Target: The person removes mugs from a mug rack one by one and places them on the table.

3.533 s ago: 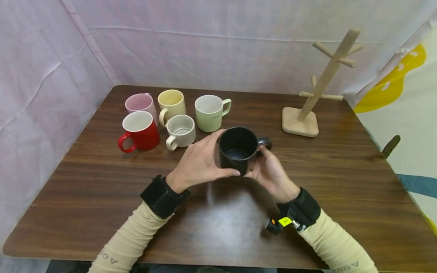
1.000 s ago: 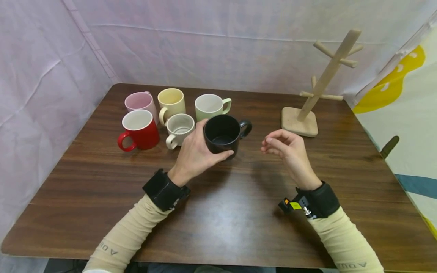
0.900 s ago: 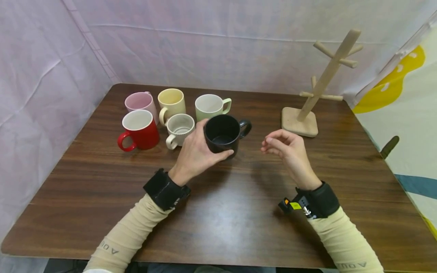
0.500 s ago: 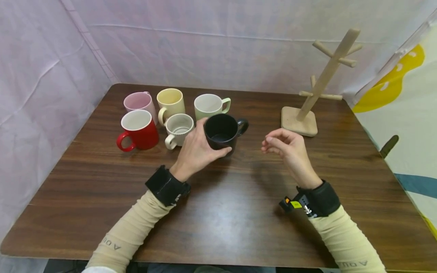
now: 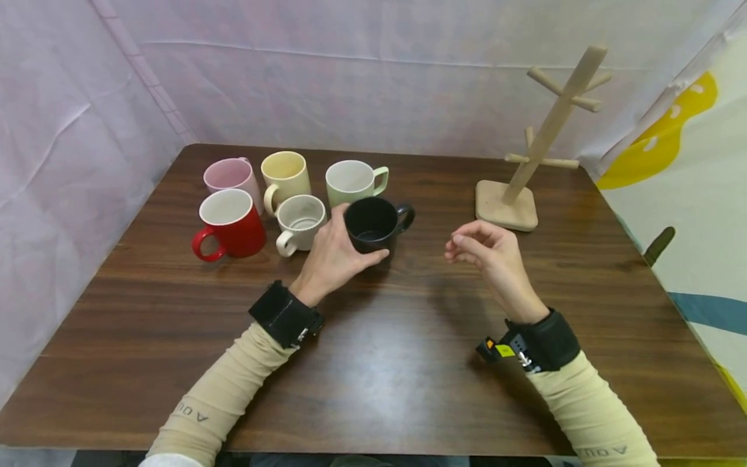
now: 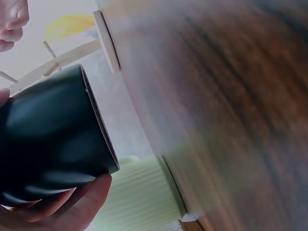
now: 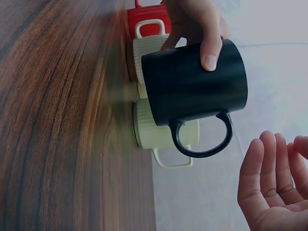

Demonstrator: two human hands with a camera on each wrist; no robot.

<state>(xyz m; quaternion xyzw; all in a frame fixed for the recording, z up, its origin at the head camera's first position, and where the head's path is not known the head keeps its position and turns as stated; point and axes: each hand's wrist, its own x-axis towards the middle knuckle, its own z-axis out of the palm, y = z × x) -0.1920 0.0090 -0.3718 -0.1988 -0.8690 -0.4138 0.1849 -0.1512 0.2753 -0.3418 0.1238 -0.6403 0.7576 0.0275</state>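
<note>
My left hand (image 5: 335, 256) grips a black mug (image 5: 371, 237) around its body, thumb on the near side and fingers on the far side. The mug's handle points right, and both wrist views show its base raised off the table. To its right, my right hand (image 5: 490, 256) hovers with loosely bent fingers and nothing in them. Just behind the black mug stands a pale green mug (image 5: 348, 180), partly hidden. A small ribbed white mug (image 5: 300, 224) stands beside the left hand's fingers.
Farther left stand a red mug (image 5: 239, 235), a pink mug (image 5: 251, 185) and a yellow mug (image 5: 296, 181). A wooden mug tree (image 5: 505, 206) with several pegs stands at the back right of the brown table (image 5: 373, 389). Cloth hangs behind.
My right hand has let go of the black mug and moved right. My left hand has carried the mug left and back, and during the last second slightly farther left and lower.
</note>
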